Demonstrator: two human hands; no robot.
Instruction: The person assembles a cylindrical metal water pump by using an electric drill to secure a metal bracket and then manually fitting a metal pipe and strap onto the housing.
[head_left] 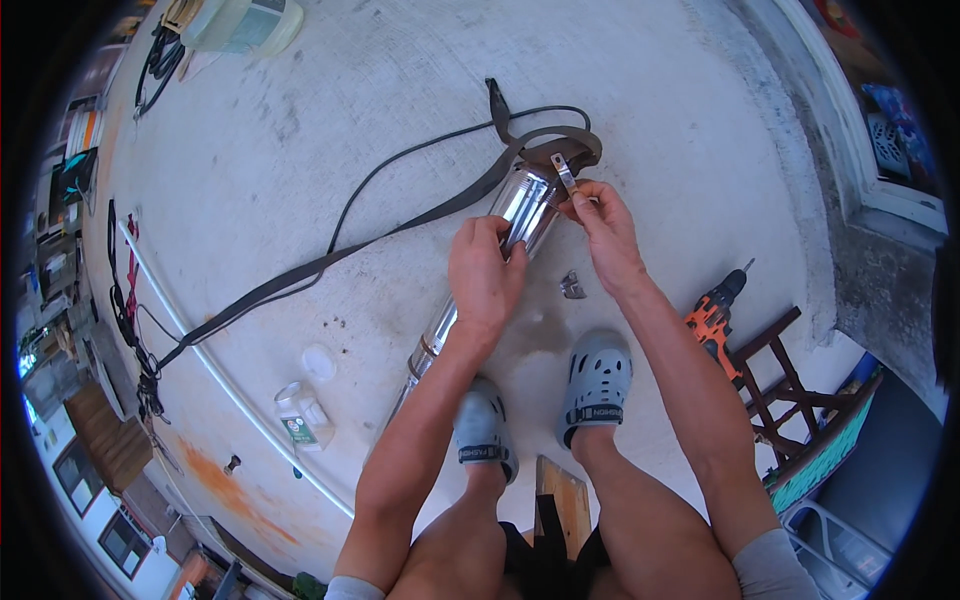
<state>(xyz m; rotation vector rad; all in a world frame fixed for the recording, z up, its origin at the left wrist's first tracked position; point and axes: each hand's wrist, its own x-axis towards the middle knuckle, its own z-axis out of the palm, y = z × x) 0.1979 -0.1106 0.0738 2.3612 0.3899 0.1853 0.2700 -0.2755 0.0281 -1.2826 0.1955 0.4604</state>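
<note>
Silver cylinder [526, 203] under left grip [482, 272]; lettered clog straps [594, 412]; green-labelled jar [303, 414].

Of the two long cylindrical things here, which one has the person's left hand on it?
The shiny metal cylinder: the left hand grips its upper part. The thinner white pipe lies off to the left, untouched.
</note>
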